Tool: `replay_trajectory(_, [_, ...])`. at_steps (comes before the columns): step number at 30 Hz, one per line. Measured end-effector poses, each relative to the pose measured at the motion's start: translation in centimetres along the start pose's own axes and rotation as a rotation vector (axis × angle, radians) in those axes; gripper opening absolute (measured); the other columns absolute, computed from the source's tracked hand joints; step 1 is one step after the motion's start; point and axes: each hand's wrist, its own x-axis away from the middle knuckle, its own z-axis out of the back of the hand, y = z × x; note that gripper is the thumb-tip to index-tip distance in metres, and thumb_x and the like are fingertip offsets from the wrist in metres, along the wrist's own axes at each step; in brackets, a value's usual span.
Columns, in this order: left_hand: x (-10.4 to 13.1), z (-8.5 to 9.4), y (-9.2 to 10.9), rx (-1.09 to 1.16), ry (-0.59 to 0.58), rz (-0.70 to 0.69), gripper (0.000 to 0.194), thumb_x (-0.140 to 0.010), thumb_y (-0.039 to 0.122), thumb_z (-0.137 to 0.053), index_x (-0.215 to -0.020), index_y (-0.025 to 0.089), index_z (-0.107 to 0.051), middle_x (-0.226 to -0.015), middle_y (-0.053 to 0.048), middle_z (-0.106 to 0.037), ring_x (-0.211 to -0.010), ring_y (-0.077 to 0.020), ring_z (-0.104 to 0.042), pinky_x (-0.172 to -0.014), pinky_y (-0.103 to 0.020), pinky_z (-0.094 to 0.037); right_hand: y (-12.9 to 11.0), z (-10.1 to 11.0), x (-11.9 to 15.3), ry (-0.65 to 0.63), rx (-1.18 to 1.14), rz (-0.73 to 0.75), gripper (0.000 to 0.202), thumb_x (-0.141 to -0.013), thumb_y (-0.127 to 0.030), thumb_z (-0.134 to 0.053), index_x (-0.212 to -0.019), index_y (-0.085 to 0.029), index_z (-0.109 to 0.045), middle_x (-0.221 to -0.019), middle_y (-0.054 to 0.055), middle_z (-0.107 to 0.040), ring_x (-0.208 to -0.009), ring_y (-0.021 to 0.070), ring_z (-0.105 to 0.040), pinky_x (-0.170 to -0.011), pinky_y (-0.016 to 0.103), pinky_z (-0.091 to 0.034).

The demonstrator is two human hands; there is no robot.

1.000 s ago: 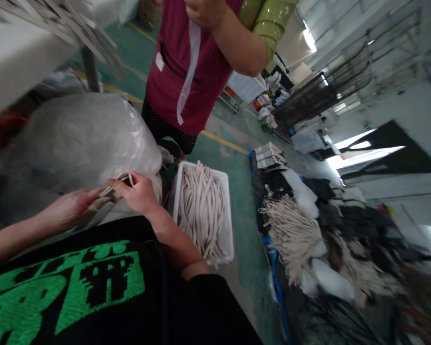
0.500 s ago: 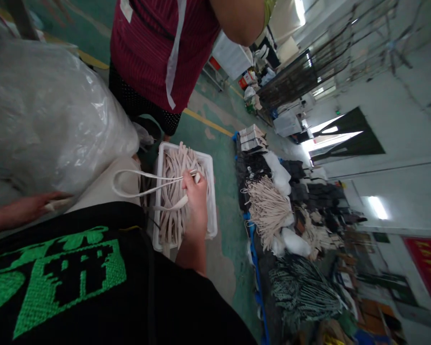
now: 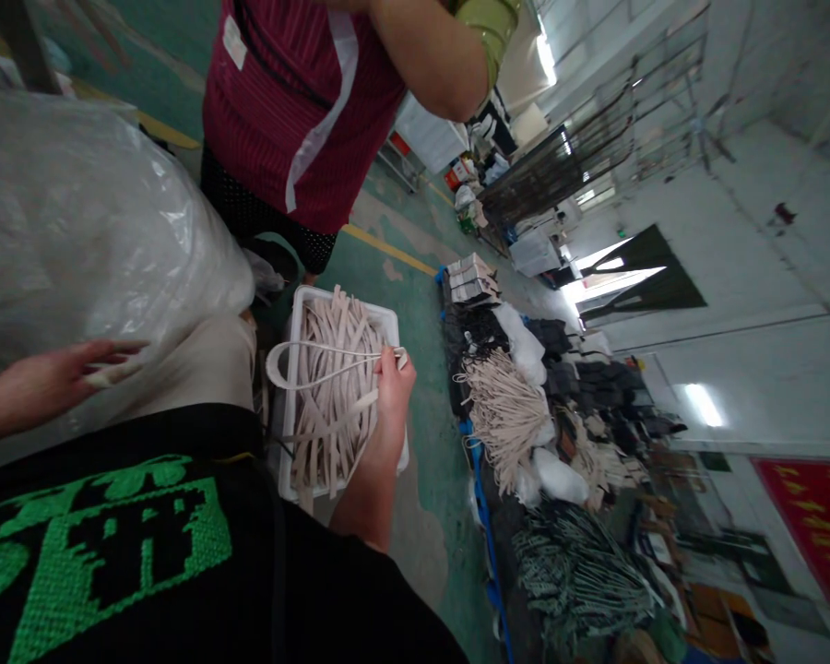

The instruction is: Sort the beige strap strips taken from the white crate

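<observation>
My right hand [image 3: 393, 378] is closed on the ends of a cream fabric strap [image 3: 277, 367], whose loop reaches out to the left. Both hand and strap are above a white plastic bin [image 3: 393, 323] full of similar beige straps [image 3: 336, 406]. Another strap crosses the bin below the loop, close to my wrist. My left hand [image 3: 59, 380] has its fingers stretched out beside a large clear plastic bag [image 3: 103, 221]. Something pale shows at its thumb, perhaps a covering; I cannot make it out. Beige cloth [image 3: 207, 369] lies over my lap.
A person in a maroon top [image 3: 297, 111] stands just beyond the bin. To the right, blue pallets [image 3: 480, 516] carry bundles of beige cords [image 3: 504, 415], dark green cords [image 3: 574, 563] and white bags [image 3: 560, 475]. The green floor [image 3: 429, 443] runs between bin and pallets.
My right hand has moved right with the strap, drawing its loop over the bin. My left hand has shifted left and its fingers are extended. The view has turned slightly.
</observation>
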Motion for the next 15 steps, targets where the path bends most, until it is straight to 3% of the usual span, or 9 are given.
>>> replay_trajectory(2, [-0.3,-1.2,6.0,-0.220,0.065,-0.206,0.051,-0.081,0.050,-0.074,-0.122,0.020,-0.071,-0.112,0.009,-0.075,-0.111,-0.0248,-0.070,-0.079,-0.019,-0.053,-1.4,-2.3,1.3,-0.078,-0.091,0.014,0.036,-0.085,-0.052,-0.066,-0.076,-0.019,-0.054,-0.056,-0.006,-0.049,-0.051,0.0092,-0.041,-0.054,0.025,-0.034])
replay_trajectory(4, [-0.3,-2.8,11.6,-0.312,0.006,-0.436,0.076,-0.079,0.061,-0.073,-0.138,0.014,-0.062,-0.134,-0.002,-0.068,-0.123,-0.0320,-0.063,-0.105,-0.037,-0.050,-3.0,-4.7,2.7,-0.163,-0.174,0.056,0.036,-0.085,-0.052,-0.068,-0.080,-0.019,-0.056,-0.057,-0.006,-0.050,-0.052,0.0095,-0.043,-0.055,0.025,-0.036])
replay_trajectory(7, [-0.3,-5.0,16.9,-0.455,-0.070,-0.631,0.079,-0.086,0.064,-0.067,-0.143,0.011,-0.057,-0.135,-0.014,-0.068,-0.122,-0.0334,-0.063,-0.110,-0.048,-0.046,-5.0,-7.6,4.5,-0.291,-0.273,0.112,0.035,-0.085,-0.053,-0.069,-0.082,-0.021,-0.058,-0.057,-0.006,-0.051,-0.052,0.0107,-0.046,-0.057,0.026,-0.039])
replay_trajectory(9, [-0.4,-5.9,18.0,-0.580,-0.122,-0.663,0.055,-0.095,0.057,-0.058,-0.129,0.014,-0.066,-0.119,-0.015,-0.074,-0.111,-0.0320,-0.068,-0.103,-0.047,-0.050,-5.7,-8.7,5.2,-0.354,-0.295,0.128,0.035,-0.086,-0.055,-0.069,-0.083,-0.022,-0.059,-0.058,-0.006,-0.052,-0.053,0.0113,-0.047,-0.057,0.026,-0.040])
replay_trajectory(11, [-0.2,-6.5,17.8,-0.701,-0.167,-0.648,0.040,-0.101,0.047,-0.047,-0.106,0.017,-0.073,-0.096,-0.013,-0.076,-0.096,-0.0300,-0.070,-0.096,-0.044,-0.052,-5.8,-9.2,5.6,-0.376,-0.286,0.133,0.035,-0.087,-0.056,-0.067,-0.084,-0.022,-0.060,-0.058,-0.006,-0.052,-0.053,0.0115,-0.047,-0.057,0.026,-0.040])
replay_trajectory(13, [0.2,-6.8,16.9,-0.797,-0.211,-0.624,0.039,-0.103,0.038,-0.040,-0.091,0.017,-0.071,-0.081,-0.011,-0.072,-0.085,-0.0278,-0.069,-0.090,-0.041,-0.053,-5.5,-9.2,5.8,-0.361,-0.271,0.127,0.034,-0.087,-0.055,-0.067,-0.083,-0.022,-0.059,-0.058,-0.006,-0.051,-0.053,0.0112,-0.047,-0.056,0.026,-0.039])
replay_trajectory(15, [0.7,-7.1,15.9,-0.831,-0.249,-0.620,0.039,-0.104,0.031,-0.037,-0.089,0.015,-0.069,-0.079,-0.010,-0.069,-0.081,-0.0261,-0.067,-0.089,-0.040,-0.052,-4.9,-8.9,5.9,-0.344,-0.263,0.101,0.032,-0.087,-0.053,-0.067,-0.083,-0.022,-0.059,-0.057,-0.006,-0.050,-0.052,0.0108,-0.046,-0.055,0.025,-0.039])
